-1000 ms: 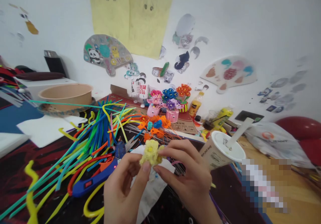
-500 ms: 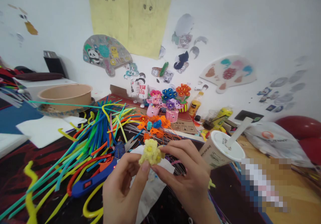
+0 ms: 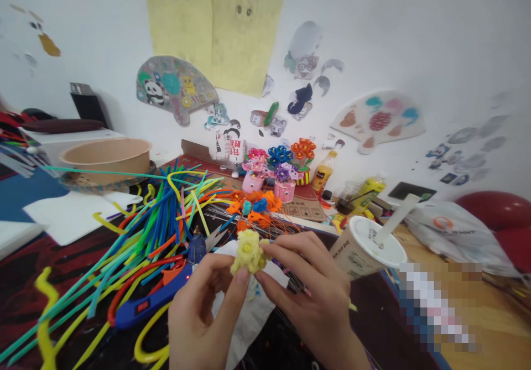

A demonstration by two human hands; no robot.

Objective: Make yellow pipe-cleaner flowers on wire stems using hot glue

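A small fuzzy pale-yellow pipe-cleaner flower [image 3: 248,251] is held up above the dark table between both my hands. My left hand [image 3: 203,314] pinches it from below with thumb and forefinger. My right hand [image 3: 309,290] grips it from the right side, fingers curled round its edge. Under the hands lies a white sheet of paper [image 3: 249,317]. Just left of my left hand rests a blue glue gun [image 3: 151,303] with an orange trigger.
A heap of coloured pipe cleaners [image 3: 141,232] covers the left of the table. Orange and blue flowers [image 3: 253,204] and small pink flower pots [image 3: 267,179] stand behind. A lidded paper cup with a straw [image 3: 367,251] leans at the right, beside a white plastic bag [image 3: 450,234]. A tan bowl [image 3: 105,157] sits far left.
My hands have turned the yellow flower slightly and my right fingers have shifted along its edge. The view has drifted a little; nothing else moved.
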